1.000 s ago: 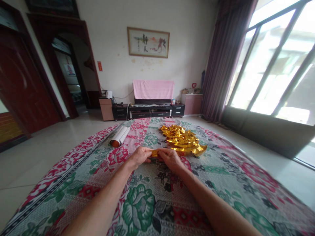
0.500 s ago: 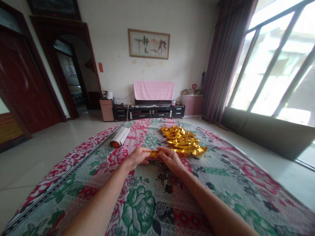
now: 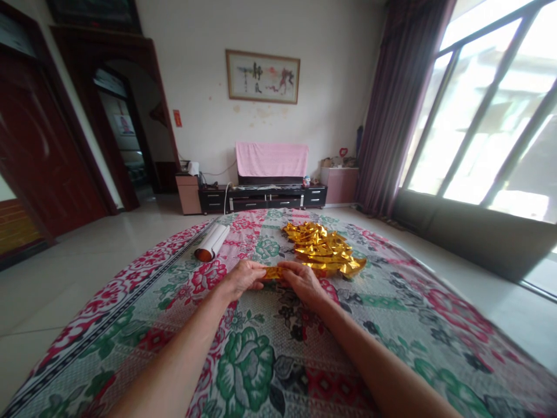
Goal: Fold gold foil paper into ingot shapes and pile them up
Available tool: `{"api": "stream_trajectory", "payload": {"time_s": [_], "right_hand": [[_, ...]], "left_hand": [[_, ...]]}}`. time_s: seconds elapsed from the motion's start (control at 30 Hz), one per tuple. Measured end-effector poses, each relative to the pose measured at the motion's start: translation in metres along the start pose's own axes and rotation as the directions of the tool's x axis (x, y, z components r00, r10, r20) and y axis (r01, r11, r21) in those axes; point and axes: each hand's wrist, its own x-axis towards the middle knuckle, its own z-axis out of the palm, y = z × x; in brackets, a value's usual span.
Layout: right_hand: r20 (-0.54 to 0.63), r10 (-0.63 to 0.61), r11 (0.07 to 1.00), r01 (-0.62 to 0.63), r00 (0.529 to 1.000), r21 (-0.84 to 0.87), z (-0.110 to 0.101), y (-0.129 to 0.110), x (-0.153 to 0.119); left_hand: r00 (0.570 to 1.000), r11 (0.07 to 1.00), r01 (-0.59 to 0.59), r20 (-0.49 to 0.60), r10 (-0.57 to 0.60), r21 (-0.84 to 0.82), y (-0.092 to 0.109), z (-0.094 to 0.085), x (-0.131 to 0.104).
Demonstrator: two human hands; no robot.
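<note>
Hands: 2, both mine; my left hand (image 3: 245,278) and my right hand (image 3: 303,283) are meeting in front of me, a short gap showing between their fingertips.
Left fingers: closed; they are pinching the left end of the gold foil strip (image 3: 274,272).
Right fingers: closed; they are gripping the same piece toward its right end, the thumb hidden from view.
Foil in hand: 1, narrow and shiny; it is lying crosswise between my two sets of fingers, just above the cloth.
Foil pile (image 3: 324,247): 1, of many folded, pointed gold pieces, too overlapped to count; it is sitting just beyond and to the right of my right fingers.
Roll (image 3: 213,242): 1, white outside, copper-coloured within; it is lying beyond and to the left of my left fingers, well apart from the pile.
Cloth (image 3: 246,371): 1, printed with red, green and grey flowers; it is spreading beneath my fingers and on every side.
Pink cover (image 3: 272,158): 1; it is hanging far beyond my fingers, above 1 black cabinet (image 3: 250,203).
Framed picture (image 3: 263,76): 1; it is hanging on the wall, higher than the cover.
</note>
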Motion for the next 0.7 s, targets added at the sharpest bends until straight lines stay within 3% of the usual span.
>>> {"api": "stream_trajectory", "payload": {"time_s": [0.7], "right_hand": [[0.059,-0.074,0.997,0.076,0.996,-0.033,-0.0014,0.0047,-0.0001]], "left_hand": [[0.999,0.999,-0.031,-0.031,0.032,0.035,0.0014,0.0030,-0.0009]]}}
